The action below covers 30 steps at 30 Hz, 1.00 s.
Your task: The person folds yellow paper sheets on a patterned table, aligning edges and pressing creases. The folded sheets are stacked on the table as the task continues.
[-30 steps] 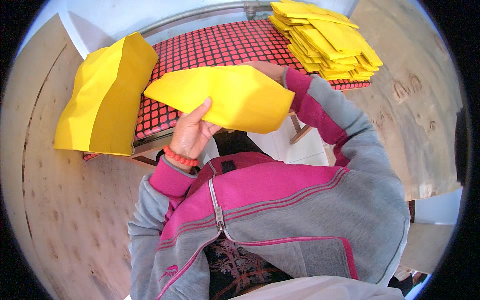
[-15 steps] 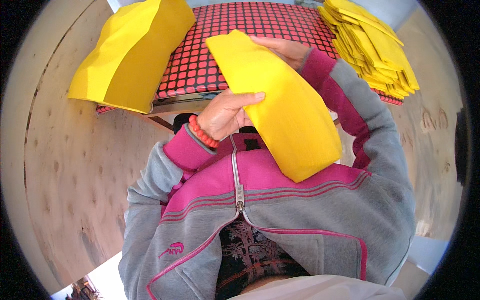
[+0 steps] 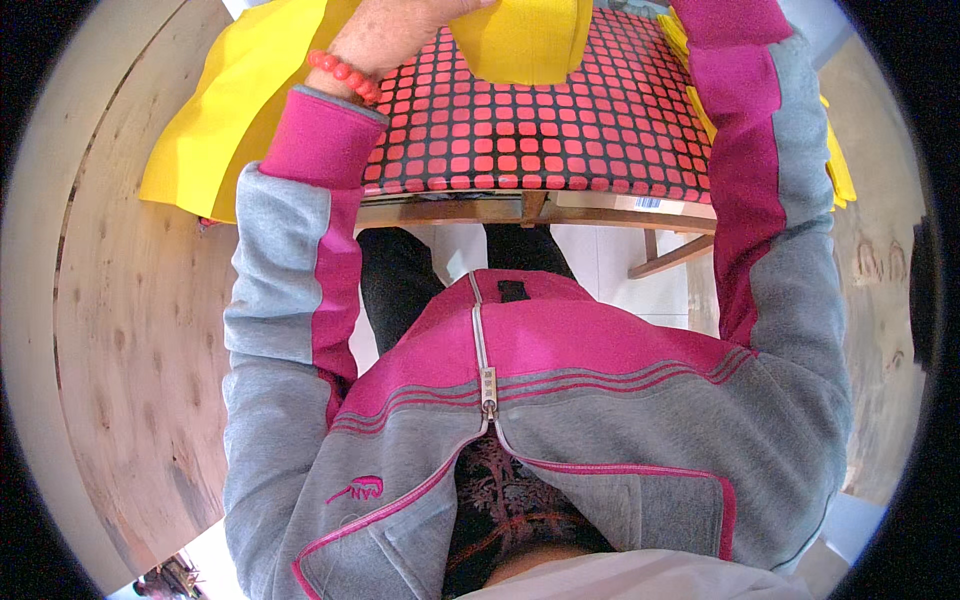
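Observation:
At the top edge, my left hand (image 3: pixel 395 32), wearing a red bead bracelet (image 3: pixel 343 75), is closed on a folded yellow felt-like fabric piece (image 3: pixel 525 45). Its fingertips and the piece's far end are cut off by the frame. The near end of the piece hangs over the red-and-black checked table cover (image 3: pixel 540 140). My right arm reaches forward on the other side, and its hand is beyond the top edge; only the magenta cuff (image 3: pixel 735 20) shows.
To the left lies a large yellow fabric sheet (image 3: pixel 230 120), draping over the table's edge. Behind my right sleeve, a stack of yellow pieces (image 3: pixel 838 165) partly shows. The table's wooden frame (image 3: pixel 450 211) runs across in front of me, above my legs.
Both arms have stretched forward, carrying the yellow piece away from my chest to over the table's far part. My right hand has left the view.

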### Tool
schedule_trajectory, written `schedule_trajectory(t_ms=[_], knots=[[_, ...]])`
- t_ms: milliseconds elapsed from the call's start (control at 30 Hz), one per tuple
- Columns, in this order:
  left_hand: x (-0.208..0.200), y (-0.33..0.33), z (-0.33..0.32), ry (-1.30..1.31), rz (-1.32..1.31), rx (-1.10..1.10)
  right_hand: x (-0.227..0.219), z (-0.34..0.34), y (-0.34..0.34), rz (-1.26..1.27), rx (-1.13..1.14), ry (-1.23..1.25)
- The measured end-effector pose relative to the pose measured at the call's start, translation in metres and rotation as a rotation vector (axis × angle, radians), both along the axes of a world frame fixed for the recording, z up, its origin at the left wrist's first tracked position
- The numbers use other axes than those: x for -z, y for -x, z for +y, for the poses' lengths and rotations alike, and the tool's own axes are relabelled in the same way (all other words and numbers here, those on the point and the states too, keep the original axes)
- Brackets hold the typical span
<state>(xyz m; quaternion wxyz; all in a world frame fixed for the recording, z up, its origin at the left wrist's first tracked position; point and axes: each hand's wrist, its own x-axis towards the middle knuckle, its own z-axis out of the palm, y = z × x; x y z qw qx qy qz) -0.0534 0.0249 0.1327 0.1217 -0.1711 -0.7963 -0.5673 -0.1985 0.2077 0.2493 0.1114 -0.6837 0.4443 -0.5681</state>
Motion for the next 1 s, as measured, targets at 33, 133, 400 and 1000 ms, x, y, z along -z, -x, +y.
schedule_trajectory(t_ms=[33, 133, 400, 1000], knots=[[0.003, 0.008, -0.007, -0.006, 0.011, 0.023, 0.007, 0.0, 0.0, -0.001, 0.031, 0.007], [0.036, 0.027, -0.018, 0.203, -0.003, -0.095, 0.049, 0.005, 0.003, -0.146, 0.074, -0.049], [0.112, 0.049, -0.003, -0.076, -0.002, -0.078, 0.124, 0.006, 0.013, -0.56, 0.091, 0.033], [0.115, 0.002, 0.016, -0.544, -0.425, -0.082, 0.194, 0.013, 0.042, -0.643, 0.289, -0.352]])
